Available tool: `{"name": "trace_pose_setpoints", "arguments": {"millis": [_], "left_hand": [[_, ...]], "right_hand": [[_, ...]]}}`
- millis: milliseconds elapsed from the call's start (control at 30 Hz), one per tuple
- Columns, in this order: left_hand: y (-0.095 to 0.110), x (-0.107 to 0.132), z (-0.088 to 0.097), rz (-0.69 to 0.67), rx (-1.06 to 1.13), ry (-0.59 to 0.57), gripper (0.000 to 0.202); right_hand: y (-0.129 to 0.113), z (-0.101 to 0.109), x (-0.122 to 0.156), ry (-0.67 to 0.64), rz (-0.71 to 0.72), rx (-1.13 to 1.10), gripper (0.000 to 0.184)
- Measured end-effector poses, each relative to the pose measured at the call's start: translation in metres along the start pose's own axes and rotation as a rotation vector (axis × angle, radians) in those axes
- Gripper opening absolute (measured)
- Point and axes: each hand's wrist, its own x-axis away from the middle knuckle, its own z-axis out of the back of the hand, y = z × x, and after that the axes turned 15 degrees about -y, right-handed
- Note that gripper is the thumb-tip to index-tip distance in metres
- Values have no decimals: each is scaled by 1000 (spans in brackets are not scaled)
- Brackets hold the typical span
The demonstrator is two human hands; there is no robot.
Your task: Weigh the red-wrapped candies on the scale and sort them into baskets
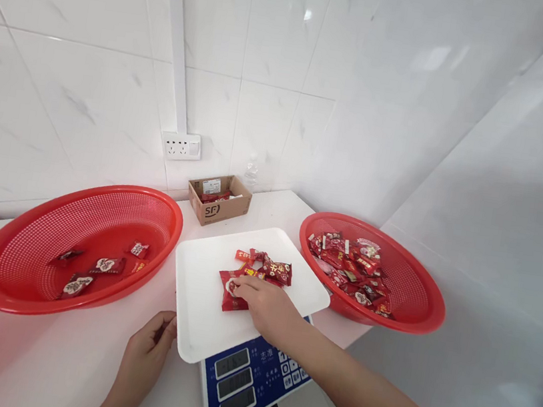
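Red packets [276, 269] are lying under and beyond the right hand [273, 309], which is touching one; the left hand [149, 343] is curling beside the white tray [199, 294]; I cannot tell either's grip.

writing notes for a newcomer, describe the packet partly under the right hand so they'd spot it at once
Find the blue-fronted digital scale and the white tray on it. In the small pile of wrapped packets on the tray, look at the right hand. The red packet partly under it lies nearest the viewer, with a pale emblem; its neighbours lie farther back.
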Motion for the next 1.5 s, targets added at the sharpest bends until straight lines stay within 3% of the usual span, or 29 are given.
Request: {"name": "trace_pose_setpoints", "arguments": {"millis": [100,200,333,467,867,1000,1267,1500], "left_hand": [[2,0,0,-11,4,9,36],[4,1,0,-33,23,15,35],[4,1,0,-52,25,23,32],[2,1,0,-75,35,29,31],[3,0,0,-72,16,27,31],[1,0,0,-79,25,27,30],[1,1,0,-71,41,39,29],[4,2,-1,-54,39,29,32]], "right_hand": [[4,3,0,87,5,39,33],[9,10,0,160,-84,89,29],[16,18,3,16,-250,77,32],[15,23,10,-67,-327,24,37],[9,19,19,0,-284,32,39],[7,15,16,-23,-287,69,43],[12,20,7,-43,-313,-22,35],[8,24,4,-131,-340,-127,53]]}}
